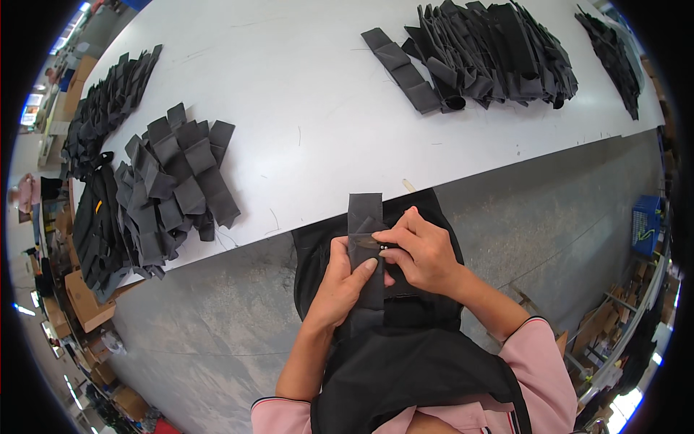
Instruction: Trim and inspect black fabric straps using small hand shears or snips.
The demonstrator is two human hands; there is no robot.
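While the left hand point(341, 283) is gripping the dark fabric strip point(361, 249) near the tabletop point(311, 94), the right hand point(421, 251), its grip unclear, is apparently working the strip's edge, steady support likely being needed next.

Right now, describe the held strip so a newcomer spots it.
From the white table, drop past its near edge to the left hand and right hand. The left hand holds a long, dark strip. Unlike the piled strips on the table, this one is in hand.
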